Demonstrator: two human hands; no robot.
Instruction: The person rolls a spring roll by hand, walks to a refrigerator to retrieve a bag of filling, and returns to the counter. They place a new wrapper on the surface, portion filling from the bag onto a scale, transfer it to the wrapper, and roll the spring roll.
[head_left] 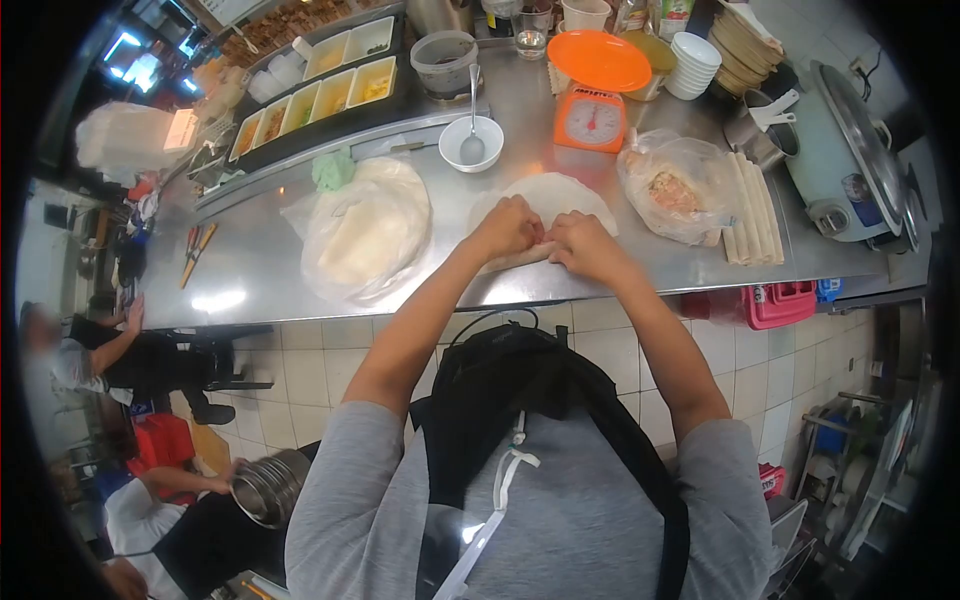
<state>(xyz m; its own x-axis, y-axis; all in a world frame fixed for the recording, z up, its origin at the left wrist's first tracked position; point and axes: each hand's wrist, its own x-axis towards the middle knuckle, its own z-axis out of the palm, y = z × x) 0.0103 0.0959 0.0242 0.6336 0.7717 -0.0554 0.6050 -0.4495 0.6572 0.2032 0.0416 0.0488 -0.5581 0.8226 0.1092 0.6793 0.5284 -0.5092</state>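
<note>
A round, thin, pale wrapper (560,190) lies flat on the steel table in front of me. My left hand (512,230) pinches its near edge, fingers curled inward. Close beside it, my right hand (588,244) is closed on the same folded edge. A bit of pinkish filling shows between the hands, mostly covered by fingers. To the right sits an open plastic bag of pinkish filling (674,192), with several finished rolls (752,215) lined up past it. On the left, a stack of wrappers (350,235) rests partly inside clear plastic.
Behind the wrapper stand a white bowl (485,150) with a spoon and an orange scale (592,120). Ingredient trays (333,98) line the back left. A large cooker (840,165) occupies the right end. Two other people are at the lower left, one holding a metal pot (268,488).
</note>
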